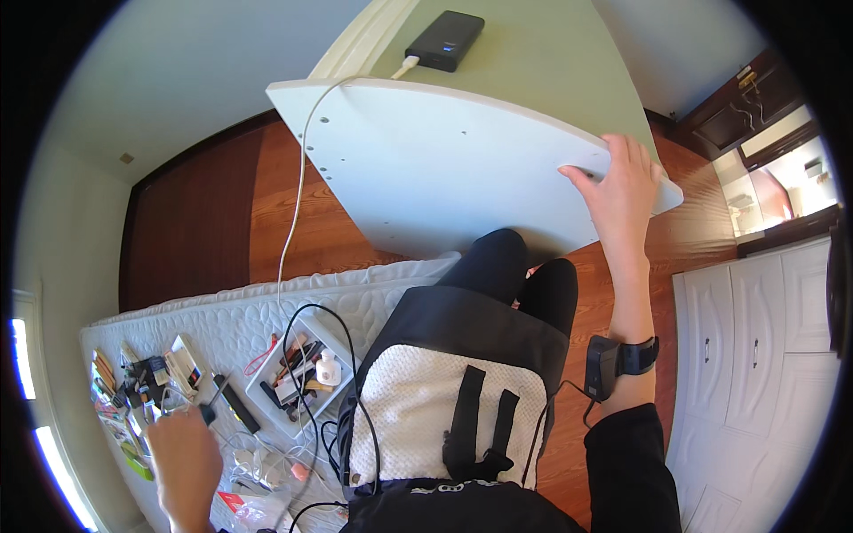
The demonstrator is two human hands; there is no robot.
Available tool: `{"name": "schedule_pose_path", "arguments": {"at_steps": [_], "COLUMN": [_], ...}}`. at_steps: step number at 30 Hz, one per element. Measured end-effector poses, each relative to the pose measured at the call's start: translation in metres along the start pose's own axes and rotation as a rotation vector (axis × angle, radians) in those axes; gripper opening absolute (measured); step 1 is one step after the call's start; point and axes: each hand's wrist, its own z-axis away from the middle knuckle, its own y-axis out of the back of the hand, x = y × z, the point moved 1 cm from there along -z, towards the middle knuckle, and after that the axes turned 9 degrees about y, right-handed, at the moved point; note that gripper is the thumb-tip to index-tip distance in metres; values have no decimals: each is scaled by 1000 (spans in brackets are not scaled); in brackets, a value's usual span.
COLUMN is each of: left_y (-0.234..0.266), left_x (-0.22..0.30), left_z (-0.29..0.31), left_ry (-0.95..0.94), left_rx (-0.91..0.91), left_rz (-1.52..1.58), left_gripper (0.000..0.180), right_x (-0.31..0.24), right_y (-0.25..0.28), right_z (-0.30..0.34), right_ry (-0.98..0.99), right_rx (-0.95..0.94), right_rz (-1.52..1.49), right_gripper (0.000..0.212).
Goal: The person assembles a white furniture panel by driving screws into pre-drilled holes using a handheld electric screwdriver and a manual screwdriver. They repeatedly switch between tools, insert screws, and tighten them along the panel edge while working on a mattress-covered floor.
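Observation:
My right hand (620, 188) grips the right edge of a white furniture panel (444, 169) that has small drilled holes and stands tilted in front of my knees. My left hand (182, 457) reaches down to the lower left, fingers closed on a dark-handled tool (211, 401), possibly a screwdriver, above a clutter of small items on a white quilted mat (222, 311). A black device is strapped to my right wrist (617, 360).
A black power bank (444, 40) with a white cable lies on the pale green surface behind the panel. A white tray (298, 373) holds pens and a small bottle. White cabinets (764, 355) stand at right on the wooden floor (293, 213).

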Motion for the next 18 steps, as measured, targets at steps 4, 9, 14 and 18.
{"name": "schedule_pose_path", "arguments": {"at_steps": [4,9,14,18], "left_y": [111,118,109,105], "left_x": [93,242,296,303], "left_z": [-44,-90,-82,-82], "left_ry": [-471,-299,-303,-283], "left_rx": [-30,-495,-649,-688], "left_rz": [1053,1756,2001,2010], "left_gripper": [36,40,45,46], "right_x": [-2,-42,-82,-77], "right_y": [6,28,2,-8], "right_z": [3,58,80,60], "right_ry": [81,-324,-821,-927], "right_rx": [39,295,115,49], "right_rz": [-61,-579,-1603,-1877], "right_gripper": [52,46,34,47]}}
